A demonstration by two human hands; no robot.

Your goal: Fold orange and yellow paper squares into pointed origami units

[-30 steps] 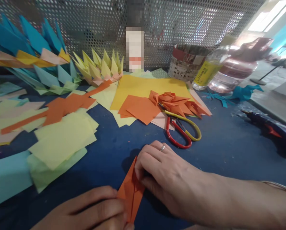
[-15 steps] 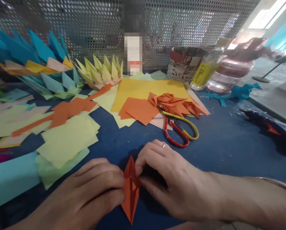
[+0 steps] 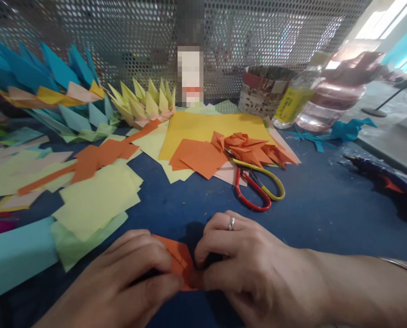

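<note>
Now my closed left hand [image 3: 138,273] grips the folded orange paper [image 3: 180,256] before me | my right hand [image 3: 251,259], half-curled, touches its right edge; whether it grips, I cannot tell | both hands partly cover it | scissors [image 3: 237,183] lie beyond.

Orange paper [image 3: 183,256], folded, creased, partly hidden

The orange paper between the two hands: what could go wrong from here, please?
The orange paper may crease crooked, because the left hand and right hand cover parts of its edges. The scissors lie just beyond the right hand, so a forward reach might push them against the folded orange pieces.
</note>
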